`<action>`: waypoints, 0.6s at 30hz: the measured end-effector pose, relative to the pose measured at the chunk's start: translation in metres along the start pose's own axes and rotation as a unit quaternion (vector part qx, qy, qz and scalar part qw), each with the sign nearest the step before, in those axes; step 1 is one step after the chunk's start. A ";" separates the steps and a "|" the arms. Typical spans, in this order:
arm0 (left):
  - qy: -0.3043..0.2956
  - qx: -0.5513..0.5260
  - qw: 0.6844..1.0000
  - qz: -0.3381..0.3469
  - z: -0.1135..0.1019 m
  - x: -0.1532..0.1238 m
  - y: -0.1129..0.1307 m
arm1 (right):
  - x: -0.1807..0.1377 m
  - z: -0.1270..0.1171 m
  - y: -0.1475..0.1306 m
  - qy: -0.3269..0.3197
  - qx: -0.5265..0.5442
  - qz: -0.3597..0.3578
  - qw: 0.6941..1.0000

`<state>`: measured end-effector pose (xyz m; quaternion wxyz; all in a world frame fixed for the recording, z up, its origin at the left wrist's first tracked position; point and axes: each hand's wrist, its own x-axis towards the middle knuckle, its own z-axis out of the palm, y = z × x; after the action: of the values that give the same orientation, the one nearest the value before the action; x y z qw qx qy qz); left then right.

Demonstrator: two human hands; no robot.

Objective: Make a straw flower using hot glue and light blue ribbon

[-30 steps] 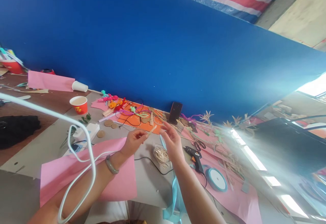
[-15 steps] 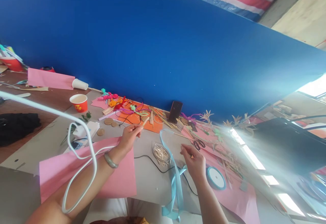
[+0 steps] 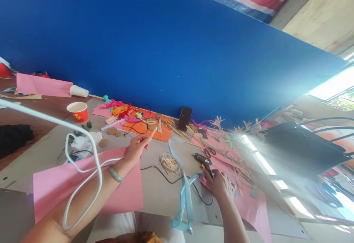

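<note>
My left hand [image 3: 136, 146] is raised over the table and pinches a thin pale wooden stick [image 3: 152, 132] that points up and to the right. On that wrist sits a green bangle [image 3: 114, 174]. My right hand [image 3: 219, 186] is down on the pink paper at the right, with its fingers wrapped round the grip of a black glue gun [image 3: 202, 160] whose nozzle points to the far left. A light blue ribbon [image 3: 183, 195] curls up between my two arms.
A clear tub of wooden sticks [image 3: 169, 163] stands between my hands. Pink paper [image 3: 83, 184] lies under my left arm. A red paper cup [image 3: 77, 111], scissors [image 3: 210, 150], a black phone [image 3: 184, 118], an orange sheet [image 3: 149, 128] and a white cable [image 3: 80, 169] surround them.
My right hand moved away from my left hand, down and to the right, and closed round the glue gun. My left hand kept the stick and drifted slightly left.
</note>
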<state>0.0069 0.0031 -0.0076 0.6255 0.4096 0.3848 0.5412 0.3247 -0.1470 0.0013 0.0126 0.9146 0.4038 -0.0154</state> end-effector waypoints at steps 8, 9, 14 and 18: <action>-0.004 -0.032 0.999 -0.041 -0.003 0.004 -0.010 | 0.018 0.009 -0.002 -0.031 -0.005 0.009 0.999; -0.006 -0.036 0.998 -0.045 -0.003 0.005 -0.012 | 0.020 0.009 0.002 -0.031 0.008 0.013 0.999; 0.000 -0.057 0.996 -0.071 -0.002 0.002 -0.012 | 0.020 0.010 0.015 0.013 0.196 0.038 0.980; -0.005 -0.068 0.994 -0.087 0.002 -0.002 -0.008 | -0.004 -0.005 0.002 0.031 0.530 -0.007 0.848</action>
<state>0.0114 0.0008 -0.0138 0.6986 0.3338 0.3779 0.5076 0.3235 -0.1512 0.0062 -0.4864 0.7797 0.3408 -0.1984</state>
